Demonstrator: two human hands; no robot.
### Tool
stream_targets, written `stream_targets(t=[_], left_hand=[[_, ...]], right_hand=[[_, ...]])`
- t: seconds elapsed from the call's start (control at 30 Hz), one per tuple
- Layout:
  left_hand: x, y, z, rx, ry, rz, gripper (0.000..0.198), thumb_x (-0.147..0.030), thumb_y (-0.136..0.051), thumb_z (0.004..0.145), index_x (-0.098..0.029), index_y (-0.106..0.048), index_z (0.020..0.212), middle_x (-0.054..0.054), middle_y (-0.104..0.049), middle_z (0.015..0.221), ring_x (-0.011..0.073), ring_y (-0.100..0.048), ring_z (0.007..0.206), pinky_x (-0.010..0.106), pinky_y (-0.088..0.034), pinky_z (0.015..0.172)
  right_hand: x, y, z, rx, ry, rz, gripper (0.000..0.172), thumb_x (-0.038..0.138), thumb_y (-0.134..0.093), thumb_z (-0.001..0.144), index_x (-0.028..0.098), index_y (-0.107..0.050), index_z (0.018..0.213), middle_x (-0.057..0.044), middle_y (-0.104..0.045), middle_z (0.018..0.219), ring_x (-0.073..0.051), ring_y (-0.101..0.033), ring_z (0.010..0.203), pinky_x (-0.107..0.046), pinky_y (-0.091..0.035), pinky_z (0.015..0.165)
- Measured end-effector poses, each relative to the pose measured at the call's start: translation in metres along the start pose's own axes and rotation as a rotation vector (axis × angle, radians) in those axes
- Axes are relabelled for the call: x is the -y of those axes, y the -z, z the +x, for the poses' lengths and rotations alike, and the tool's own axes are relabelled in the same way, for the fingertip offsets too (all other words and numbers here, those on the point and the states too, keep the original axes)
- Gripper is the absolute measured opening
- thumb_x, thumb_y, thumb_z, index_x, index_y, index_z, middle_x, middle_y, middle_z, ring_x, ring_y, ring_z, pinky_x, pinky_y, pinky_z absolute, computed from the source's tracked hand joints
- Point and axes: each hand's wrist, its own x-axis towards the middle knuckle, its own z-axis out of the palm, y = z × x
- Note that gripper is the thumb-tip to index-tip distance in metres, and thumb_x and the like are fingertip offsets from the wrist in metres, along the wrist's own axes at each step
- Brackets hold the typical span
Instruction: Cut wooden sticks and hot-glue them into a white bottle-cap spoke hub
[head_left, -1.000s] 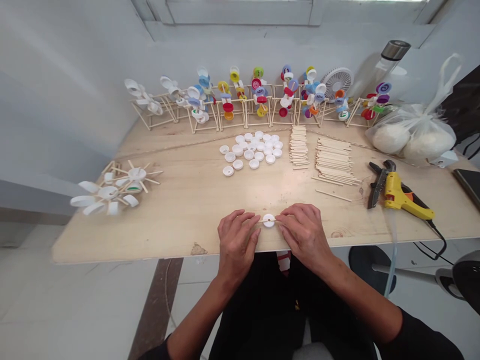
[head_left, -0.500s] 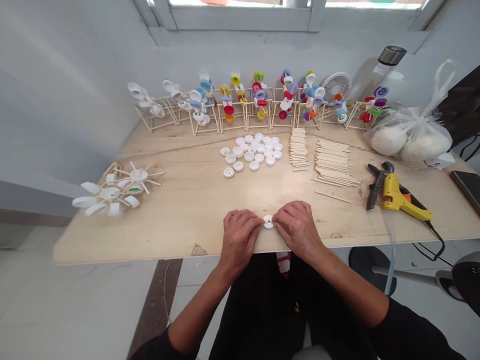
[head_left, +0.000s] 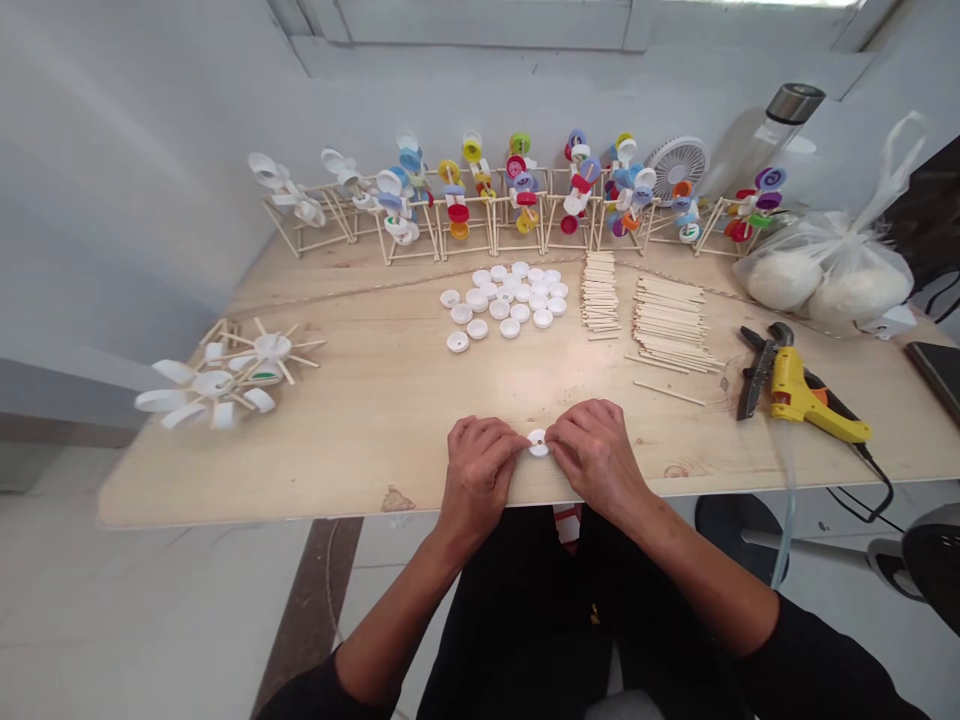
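A white bottle cap (head_left: 538, 449) lies near the table's front edge, a small brownish spot at its middle. My left hand (head_left: 484, 465) pinches at the cap's left side, thumb and forefinger together. From the right, my right hand (head_left: 596, 450) closes its fingertips on the opposite side. Whether a stick is also hidden inside either pinch, I cannot make out. Beyond my hands is a group of loose white caps (head_left: 499, 311). Short wooden sticks lie in a narrow stack (head_left: 599, 290) and a wider stack (head_left: 669, 320), with a single stick (head_left: 669, 393) nearer me.
Wheels of sticks and white caps (head_left: 213, 383) sit at the left. Stick frames with coloured cap wheels (head_left: 458, 213) line the back, beside a small fan (head_left: 677, 168) and a bottle (head_left: 780, 125). At right are a yellow glue gun (head_left: 806, 398), a cutter-like tool (head_left: 757, 375) and a plastic bag (head_left: 847, 270).
The view has shifted slightly, with the back of the table a little higher in the frame. Both hands stay at the cap in nearly the same pose.
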Motion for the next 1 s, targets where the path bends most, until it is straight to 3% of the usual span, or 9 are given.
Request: stream_targets(t=[0.3,0.43,0.57,0.7,1.0], left_hand=[[-0.002,0.002,0.0,-0.015,0.02,0.009,0.021,-0.015,-0.044,0.087,-0.022,-0.063,0.085,0.002,-0.066,0.08,0.018,-0.058,0.087,0.041,-0.038,0.089],[-0.007,0.001,-0.006,-0.078,-0.026,0.105,0.022,-0.015,-0.047,0.086,-0.021,-0.063,0.099,0.006,-0.066,0.098,0.0215,-0.055,0.103,0.043,-0.037,0.094],[-0.014,-0.004,-0.017,0.012,-0.102,0.28,0.033,-0.022,-0.049,0.085,-0.022,-0.057,0.118,0.01,-0.056,0.127,0.0298,-0.038,0.128,0.053,-0.023,0.105],[-0.016,-0.011,-0.025,0.095,-0.105,0.376,0.043,-0.033,-0.051,0.084,-0.023,-0.052,0.126,0.009,-0.048,0.137,0.033,-0.03,0.133,0.056,-0.013,0.108],[-0.017,-0.008,-0.023,0.1,-0.08,0.329,0.04,-0.028,-0.047,0.087,-0.023,-0.051,0.126,0.008,-0.048,0.137,0.0313,-0.03,0.133,0.053,-0.019,0.107]], right_hand=[[0.001,0.001,0.001,0.011,-0.003,-0.033,0.01,0.014,-0.056,0.084,0.021,-0.062,0.078,0.0,-0.061,0.076,-0.017,-0.051,0.084,-0.035,-0.033,0.079],[0.002,0.005,-0.004,-0.042,-0.028,0.022,0.009,0.016,-0.054,0.085,0.021,-0.062,0.084,-0.002,-0.063,0.082,-0.018,-0.052,0.086,-0.037,-0.034,0.081],[0.002,0.014,-0.013,-0.117,-0.06,0.053,0.014,0.015,-0.051,0.085,0.021,-0.061,0.091,-0.004,-0.063,0.089,-0.02,-0.053,0.091,-0.039,-0.035,0.085],[0.002,0.02,-0.021,-0.179,-0.069,0.044,0.017,0.014,-0.049,0.085,0.02,-0.061,0.094,-0.005,-0.064,0.091,-0.021,-0.054,0.092,-0.041,-0.036,0.086],[0.002,0.018,-0.028,-0.181,-0.075,0.053,0.018,0.013,-0.049,0.084,0.02,-0.061,0.095,-0.005,-0.063,0.091,-0.021,-0.053,0.093,-0.041,-0.036,0.087]])
